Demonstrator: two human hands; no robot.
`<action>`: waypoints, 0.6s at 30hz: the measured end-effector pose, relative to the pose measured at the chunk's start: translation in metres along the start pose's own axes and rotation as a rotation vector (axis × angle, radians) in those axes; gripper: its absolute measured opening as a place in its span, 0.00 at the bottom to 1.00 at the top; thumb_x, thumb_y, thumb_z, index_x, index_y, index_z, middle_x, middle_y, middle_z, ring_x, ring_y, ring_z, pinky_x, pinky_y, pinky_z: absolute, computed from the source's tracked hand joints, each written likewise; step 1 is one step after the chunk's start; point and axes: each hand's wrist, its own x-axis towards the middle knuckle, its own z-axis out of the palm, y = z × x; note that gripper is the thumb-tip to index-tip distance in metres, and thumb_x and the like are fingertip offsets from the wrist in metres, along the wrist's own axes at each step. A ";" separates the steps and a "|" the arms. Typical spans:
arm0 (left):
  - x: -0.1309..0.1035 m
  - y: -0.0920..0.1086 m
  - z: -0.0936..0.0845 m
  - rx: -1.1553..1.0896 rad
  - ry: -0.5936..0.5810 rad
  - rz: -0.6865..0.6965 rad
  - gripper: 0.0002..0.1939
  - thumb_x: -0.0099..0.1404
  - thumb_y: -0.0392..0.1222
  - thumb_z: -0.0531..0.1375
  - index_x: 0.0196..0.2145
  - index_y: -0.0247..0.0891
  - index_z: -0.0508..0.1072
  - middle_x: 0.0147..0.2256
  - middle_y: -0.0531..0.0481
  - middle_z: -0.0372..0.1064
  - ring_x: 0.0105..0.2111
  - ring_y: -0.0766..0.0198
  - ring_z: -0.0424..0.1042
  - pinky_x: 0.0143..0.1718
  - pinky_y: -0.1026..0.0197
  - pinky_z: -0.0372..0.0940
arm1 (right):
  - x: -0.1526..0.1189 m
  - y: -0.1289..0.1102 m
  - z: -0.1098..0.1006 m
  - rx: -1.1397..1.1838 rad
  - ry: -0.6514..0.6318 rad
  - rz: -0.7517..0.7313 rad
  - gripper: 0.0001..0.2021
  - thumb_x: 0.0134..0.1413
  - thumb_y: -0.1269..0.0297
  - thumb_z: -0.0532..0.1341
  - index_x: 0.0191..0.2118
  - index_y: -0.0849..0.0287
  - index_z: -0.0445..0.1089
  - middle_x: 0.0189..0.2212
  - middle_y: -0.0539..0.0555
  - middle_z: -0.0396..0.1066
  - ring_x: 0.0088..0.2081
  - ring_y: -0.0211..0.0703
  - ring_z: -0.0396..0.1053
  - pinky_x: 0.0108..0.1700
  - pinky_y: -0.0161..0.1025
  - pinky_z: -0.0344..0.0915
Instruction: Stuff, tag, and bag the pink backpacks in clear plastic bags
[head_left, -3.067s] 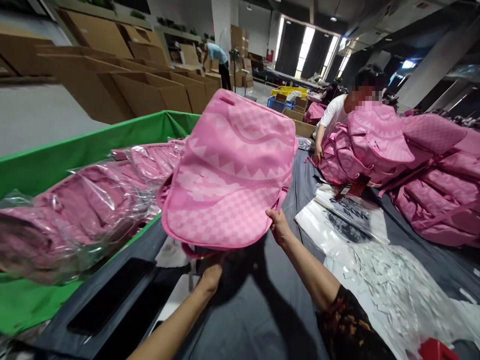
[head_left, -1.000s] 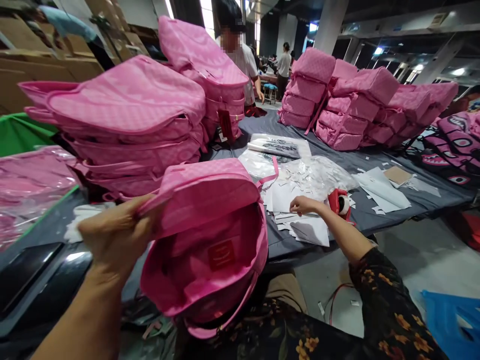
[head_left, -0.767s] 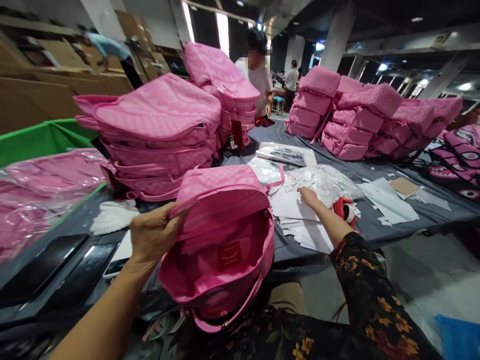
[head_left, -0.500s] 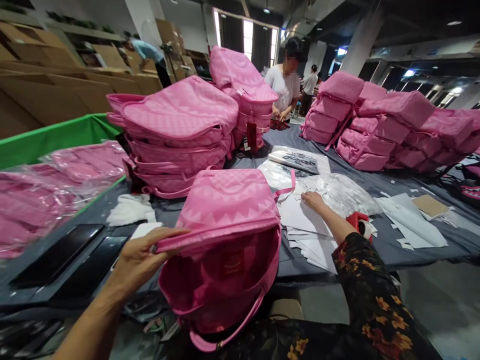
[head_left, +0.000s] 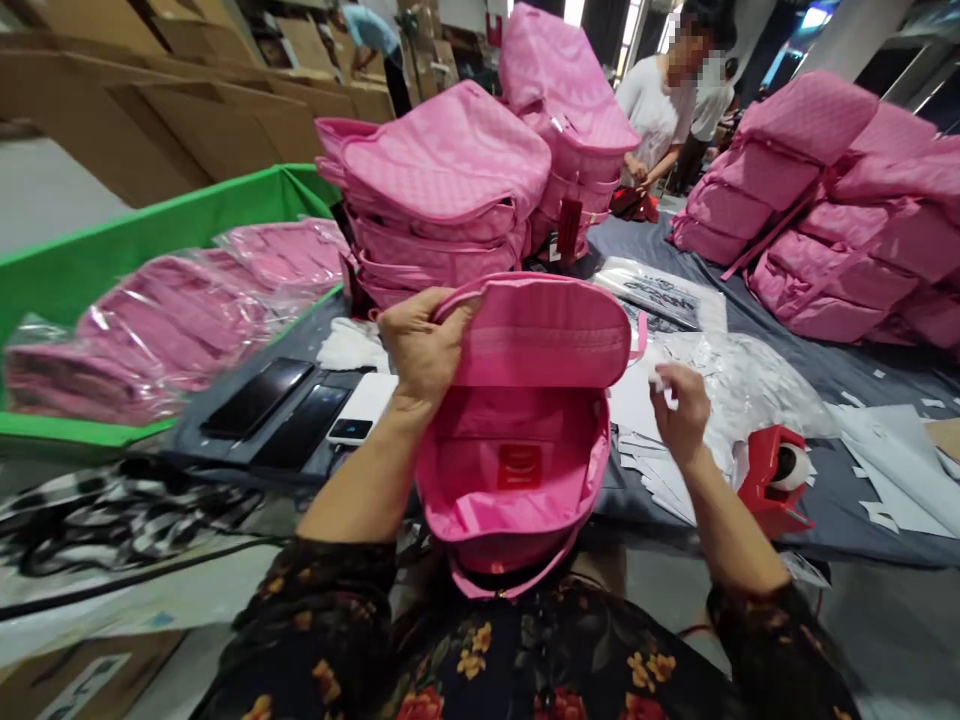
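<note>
The left hand (head_left: 424, 345) is gripping the raised front flap of an open pink backpack (head_left: 525, 420), its fingers curled over the flap's upper edge and holding the main compartment agape. The backpack is resting at the near edge of the grey table (head_left: 847, 365), against the person's floral-sleeved body, with its mouth facing the camera and a red label (head_left: 519, 466) showing on the pink lining inside. The right hand (head_left: 681, 412) is hovering just to the right of the backpack, its fingertips pinched on a small white slip (head_left: 658, 378) whose detail is too small to make out. Beneath that hand, a heap of white paper sheets (head_left: 652, 470) and a crumpled clear plastic bag (head_left: 750, 385) are lying on the table, and a red tape dispenser (head_left: 776, 480) is standing just beside them. Behind the open backpack, a stack of pink backpacks (head_left: 442, 200) is sitting on the table, with further piles (head_left: 817, 210) lying to the far right. To the left, two dark phones (head_left: 259, 397) and a white device (head_left: 360, 408) are lying near the table edge, next to a green bin (head_left: 150, 240) holding plastic-wrapped pink backpacks (head_left: 172, 320). At the far side, another person in a white shirt (head_left: 660, 100) is standing at the table, working with both hands.
</note>
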 end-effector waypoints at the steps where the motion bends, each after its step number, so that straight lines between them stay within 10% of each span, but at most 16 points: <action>1: -0.001 0.000 0.003 0.010 -0.009 0.008 0.16 0.59 0.46 0.66 0.19 0.37 0.68 0.19 0.58 0.50 0.22 0.70 0.51 0.24 0.63 0.47 | -0.012 -0.031 -0.007 0.131 0.101 -0.167 0.11 0.67 0.65 0.56 0.52 0.50 0.68 0.43 0.56 0.76 0.44 0.48 0.73 0.43 0.44 0.70; 4: -0.003 -0.001 0.011 -0.001 -0.071 0.025 0.17 0.60 0.44 0.66 0.18 0.38 0.66 0.19 0.58 0.50 0.22 0.70 0.50 0.24 0.63 0.47 | -0.032 -0.115 -0.004 0.431 0.035 -0.530 0.10 0.66 0.57 0.60 0.51 0.41 0.71 0.39 0.49 0.78 0.37 0.43 0.74 0.35 0.39 0.71; 6: 0.001 -0.004 0.013 -0.014 -0.127 0.037 0.20 0.60 0.45 0.66 0.17 0.38 0.64 0.18 0.58 0.48 0.21 0.70 0.49 0.24 0.62 0.46 | -0.025 -0.139 0.007 0.400 -0.071 -0.485 0.11 0.67 0.60 0.60 0.53 0.44 0.71 0.41 0.51 0.78 0.38 0.41 0.75 0.35 0.38 0.72; 12: 0.010 -0.025 0.000 0.109 -0.280 0.077 0.20 0.63 0.54 0.63 0.21 0.38 0.69 0.19 0.56 0.56 0.23 0.66 0.59 0.26 0.62 0.55 | 0.028 -0.088 0.004 0.243 0.242 0.034 0.20 0.64 0.64 0.64 0.60 0.48 0.66 0.51 0.58 0.72 0.54 0.50 0.71 0.54 0.49 0.72; 15: -0.017 -0.027 0.001 0.193 -0.139 0.226 0.17 0.67 0.56 0.59 0.38 0.39 0.76 0.31 0.47 0.72 0.37 0.56 0.72 0.40 0.55 0.66 | 0.052 -0.072 0.015 0.313 0.196 0.291 0.35 0.58 0.48 0.67 0.66 0.53 0.59 0.61 0.62 0.64 0.64 0.59 0.61 0.63 0.59 0.64; 18: -0.058 -0.021 0.015 0.100 -0.395 0.499 0.19 0.74 0.55 0.50 0.48 0.43 0.75 0.41 0.41 0.75 0.46 0.50 0.74 0.45 0.47 0.68 | 0.068 -0.074 0.044 0.510 0.069 0.365 0.33 0.55 0.46 0.68 0.61 0.56 0.64 0.53 0.59 0.71 0.55 0.55 0.69 0.59 0.53 0.67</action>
